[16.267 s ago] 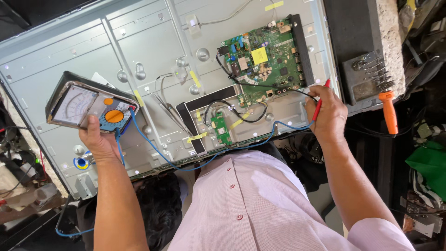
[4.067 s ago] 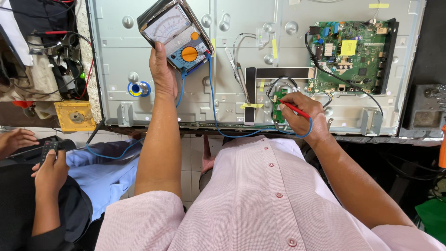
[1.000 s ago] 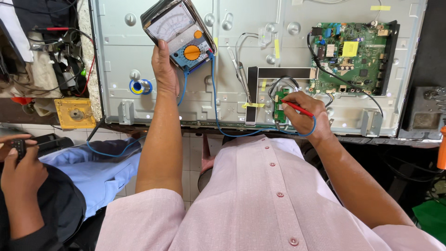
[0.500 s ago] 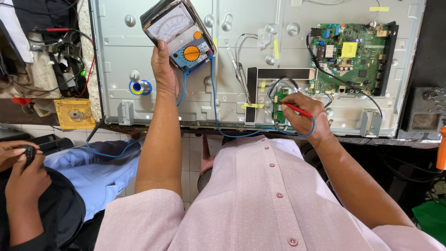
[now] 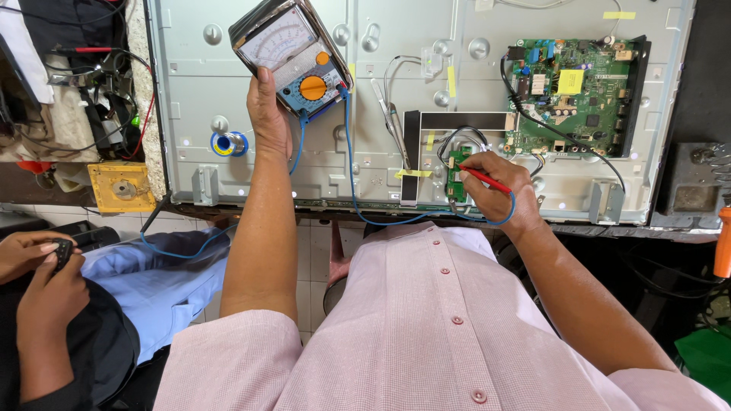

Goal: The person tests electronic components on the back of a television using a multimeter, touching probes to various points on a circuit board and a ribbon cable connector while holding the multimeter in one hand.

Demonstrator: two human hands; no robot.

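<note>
Left hand (image 5: 268, 114) grips a meter (image 5: 293, 57) with a needle dial and orange knob, fingers wrapped round its lower edge, holding it tilted above the grey metal back panel (image 5: 381, 99) of an opened flat screen lying across the desk. Right hand (image 5: 495, 190) pinches a red probe (image 5: 485, 180), tip down on a small green board (image 5: 457, 169) near the panel's lower edge, fingers closed tight around the probe. Blue wire (image 5: 352, 175) runs from the meter down over the panel edge and loops back up to the right hand. Large green circuit board (image 5: 575, 95) sits upper right on the panel, well apart from the probe, black cable trailing from it. Blue solder spool (image 5: 228, 143) lies on the panel just left of the left forearm. Yellow square box (image 5: 120, 186) sits left of the panel. Bottom left, another person's hands (image 5: 42, 270) hold a small black object (image 5: 62, 251), kind unclear. Orange tool handle (image 5: 723, 243) at far right edge.
</note>
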